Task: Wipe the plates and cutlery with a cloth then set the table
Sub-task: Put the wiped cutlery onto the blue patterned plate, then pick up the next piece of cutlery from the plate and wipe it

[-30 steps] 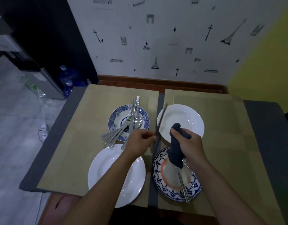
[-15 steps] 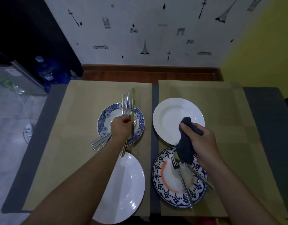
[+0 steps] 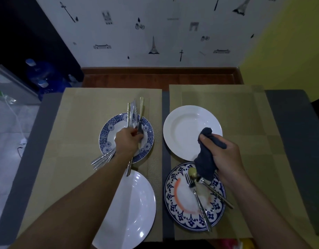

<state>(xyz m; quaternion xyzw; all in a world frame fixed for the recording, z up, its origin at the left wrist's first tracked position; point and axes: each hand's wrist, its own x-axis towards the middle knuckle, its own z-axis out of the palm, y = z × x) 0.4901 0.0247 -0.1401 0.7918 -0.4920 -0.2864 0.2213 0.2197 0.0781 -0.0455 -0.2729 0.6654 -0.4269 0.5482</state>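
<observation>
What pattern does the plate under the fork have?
The plate has a dark blue floral rim and an orange ring on white, clearest in the head view.

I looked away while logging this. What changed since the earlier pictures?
The left hand moved left from the gap between the plates to the far blue plate and now grips the cutlery pile there. A spoon has joined the fork on the near patterned plate, seemingly the piece that hand held. The right hand still holds the cloth; the plates stayed put.
</observation>
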